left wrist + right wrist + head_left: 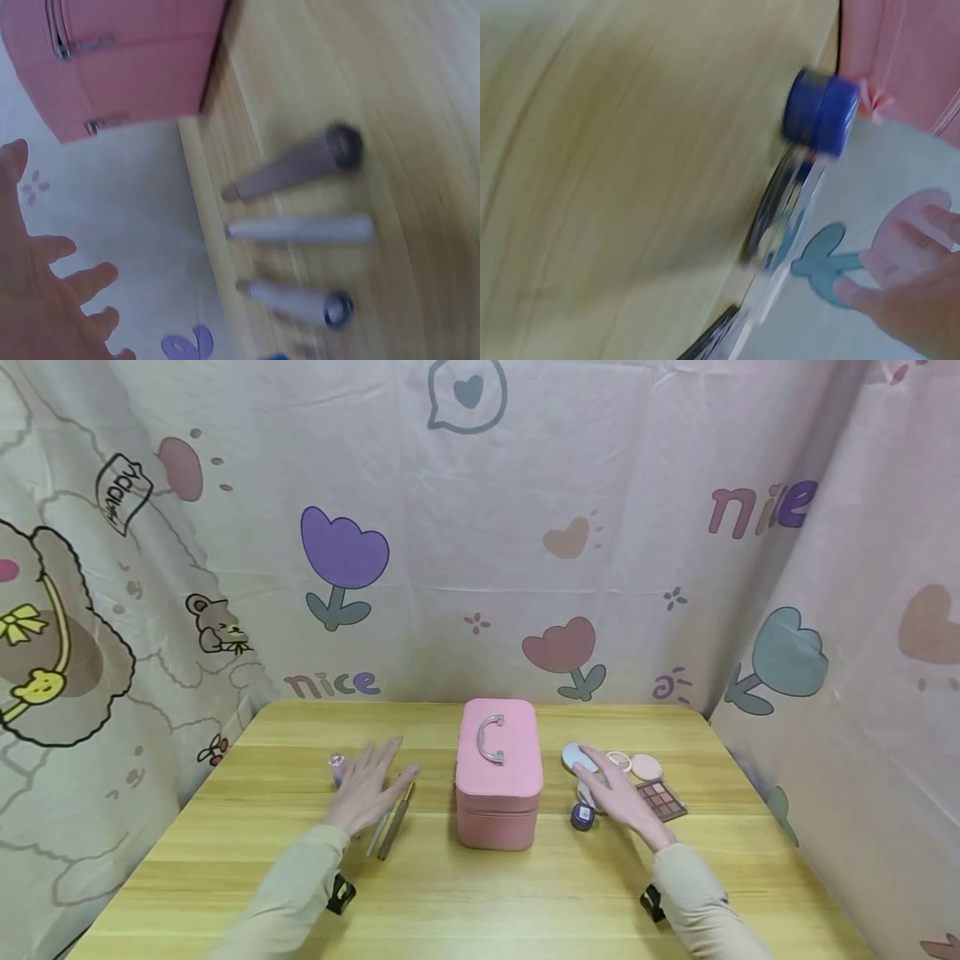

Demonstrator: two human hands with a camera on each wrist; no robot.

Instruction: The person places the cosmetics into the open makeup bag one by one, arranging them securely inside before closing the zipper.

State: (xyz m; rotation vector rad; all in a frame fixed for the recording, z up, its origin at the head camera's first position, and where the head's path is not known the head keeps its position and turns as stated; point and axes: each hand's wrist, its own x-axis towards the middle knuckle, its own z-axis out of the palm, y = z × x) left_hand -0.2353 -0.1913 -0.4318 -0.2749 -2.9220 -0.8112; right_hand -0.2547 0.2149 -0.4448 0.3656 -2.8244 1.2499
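My left hand [366, 789] is held with fingers spread above several slim cosmetic sticks, partly hiding them. A brown stick [393, 831] shows beside it, and a small purple bottle [337, 768] stands behind its fingers. In the left wrist view, a white stick [300, 229] lies alongside the brown one, apart from the hand [52, 292]. Over the round makeup items, my right hand [618, 795] stretches its fingers and holds nothing. Its fingertips overlap a round, pale blue compact [574, 755] in the head view. Close by are a dark blue jar [582, 817] and an eyeshadow palette [663, 800].
Between the hands stands a closed pink makeup case [499, 818] with a silver handle [487, 739]. A pink round puff [647, 767] and a pale-rimmed round item [620, 761] lie at the right. Printed curtains [465, 560] surround the wooden table [480, 902].
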